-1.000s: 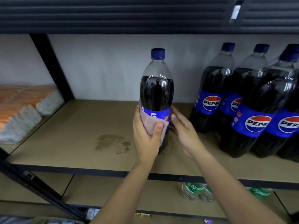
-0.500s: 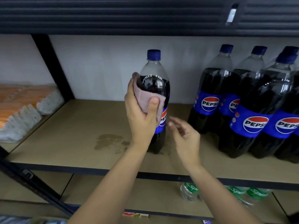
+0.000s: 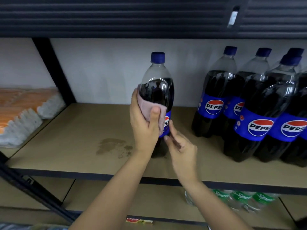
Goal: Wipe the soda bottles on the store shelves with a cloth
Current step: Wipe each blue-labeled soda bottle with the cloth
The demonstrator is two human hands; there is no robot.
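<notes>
A tall Pepsi bottle [image 3: 157, 83] with a blue cap stands alone on the middle of the brown shelf [image 3: 83, 130]. My left hand [image 3: 144, 128] wraps a pink cloth [image 3: 149, 107] around the bottle's middle, thumb pressing the cloth against the front. My right hand [image 3: 180, 146] is just right of the bottle's lower part, its fingertips touching the blue label. Several more Pepsi bottles [image 3: 259, 113] stand in a group at the right of the same shelf.
A dried stain [image 3: 113, 146] marks the shelf left of the bottle. Orange and white packs [image 3: 21, 117] lie on the neighbouring shelf at left, beyond a black upright [image 3: 53, 70]. Green Sprite bottles [image 3: 239, 199] lie on the shelf below.
My left hand and the cloth slid up from the label to the bottle's middle. My right hand drew back from the bottle's side, then returned its fingertips to the label.
</notes>
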